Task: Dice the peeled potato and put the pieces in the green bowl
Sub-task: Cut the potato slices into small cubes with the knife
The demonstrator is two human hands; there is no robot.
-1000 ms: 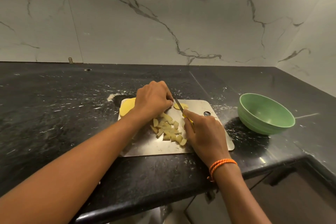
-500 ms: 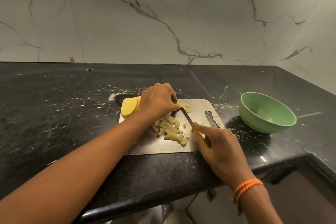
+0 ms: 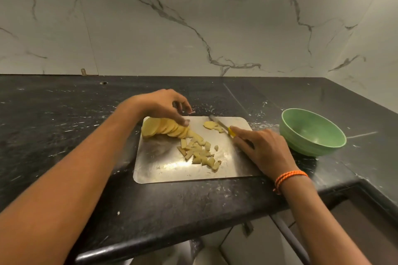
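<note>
Right hand [image 3: 263, 153] is clamping the yellow-handled steel knife [image 3: 221, 125], left hand [image 3: 165, 106] hovering loose-fingered over fanned pale-yellow potato slices [image 3: 163, 128] at ten o'clock — likely slippery, needing pinning from above.

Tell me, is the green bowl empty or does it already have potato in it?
Empty. The green bowl shows only its bare inside; the diced pieces lie on the steel board.

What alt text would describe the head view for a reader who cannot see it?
A right hand holds a yellow-handled knife on a steel cutting board while the left hand hovers over fanned potato slices. Diced pieces lie mid-board; the green bowl stands at the right.
</note>
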